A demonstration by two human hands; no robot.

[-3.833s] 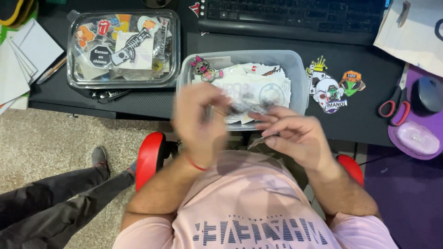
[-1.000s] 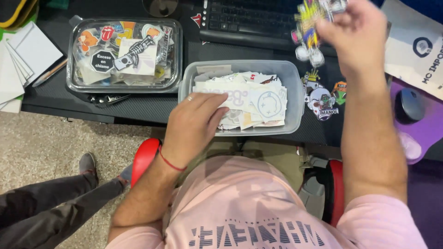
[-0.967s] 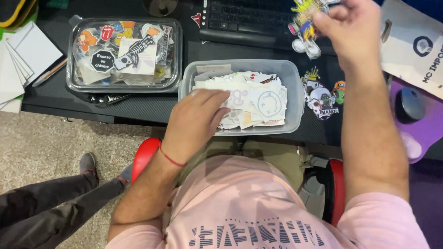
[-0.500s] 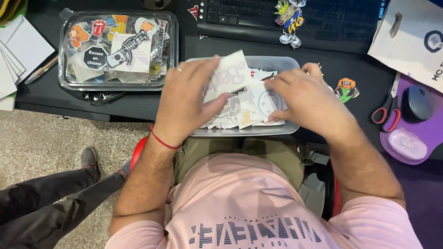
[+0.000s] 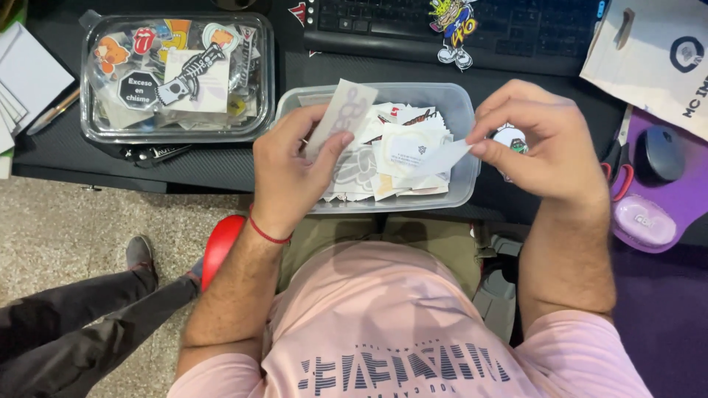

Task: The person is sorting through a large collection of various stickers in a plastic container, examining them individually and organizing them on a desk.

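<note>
Head camera, looking down, nearest first. Closest of all, a pink shirt (image 5: 398, 324) and one red chair arm (image 5: 221, 243); off to the left on the floor, another person's dark leg and shoe (image 5: 88, 317).

Next up, two hands over one clear tub (image 5: 463, 103) at the near edge of the desk, pulled close, likely for easy reach. Left hand (image 5: 291, 173) closed in a pinch, thumb on top, around one long white sticker (image 5: 341, 112), tilted up and lifted off the pile, maybe to look at it or keep it apart. Right hand (image 5: 549, 144) just past the tub's right side, thumb and fingertips squeezed tight on one small white slip (image 5: 440, 157), the free end pointing back over the tub. Inside the tub, a loose pile of stickers (image 5: 402, 147), too many and too mixed to count.

Farther back, toward the far left corner of the desk, one clear box with its lid on (image 5: 177, 74), full of bright stickers, kept closed so nothing falls out. At the far edge, one black keyboard (image 5: 531, 29) with one cartoon sticker (image 5: 453, 22) lying on it. On the right side, one pair of red scissors (image 5: 616, 173) and one mouse (image 5: 660, 151) on one purple pad (image 5: 686, 199).
</note>
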